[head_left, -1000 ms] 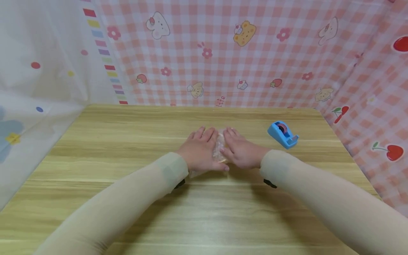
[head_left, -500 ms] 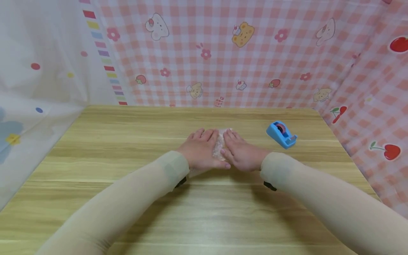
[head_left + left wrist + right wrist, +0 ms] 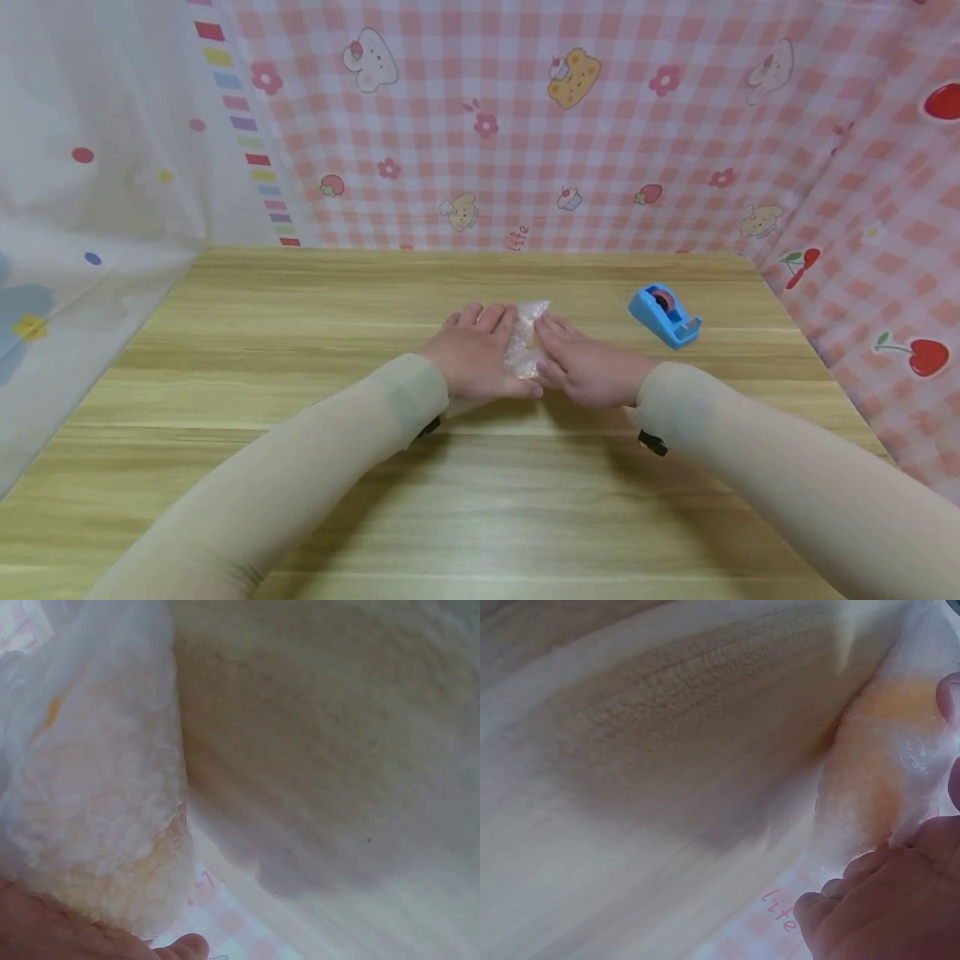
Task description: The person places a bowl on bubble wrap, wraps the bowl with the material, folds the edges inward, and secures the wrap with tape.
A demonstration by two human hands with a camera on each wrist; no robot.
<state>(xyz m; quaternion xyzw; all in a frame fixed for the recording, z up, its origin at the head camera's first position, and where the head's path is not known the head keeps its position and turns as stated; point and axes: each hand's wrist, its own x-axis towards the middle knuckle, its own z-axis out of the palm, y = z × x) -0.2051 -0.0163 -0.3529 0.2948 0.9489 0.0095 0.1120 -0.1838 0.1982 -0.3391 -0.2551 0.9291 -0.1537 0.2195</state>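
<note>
A bundle of clear bubble wrap (image 3: 522,343) lies on the wooden table around the middle of the head view. Something orange-yellow shows through the plastic; its kind is hidden by the layers. Across the bundle's left part rests my left hand (image 3: 477,356), palm down with fingers stretched out. My right hand (image 3: 597,368) touches the right edge, fingers straight and pointing away from me. In the left wrist view the wrap (image 3: 105,787) looks puffy and whitish. The right wrist view shows the wrapped side (image 3: 877,765) with an orange tint, close against the fingers.
A blue tape dispenser (image 3: 666,317) with a reddish roll stands at the right rear of the wooden table (image 3: 480,500). Pink checked cloth (image 3: 480,125) hangs behind the table and on the right, whitish cloth (image 3: 97,208) on the left.
My right hand has slid slightly to the right and toward me, exposing more bubble wrap between the hands and at the far end. My left hand has stayed nearly still.
</note>
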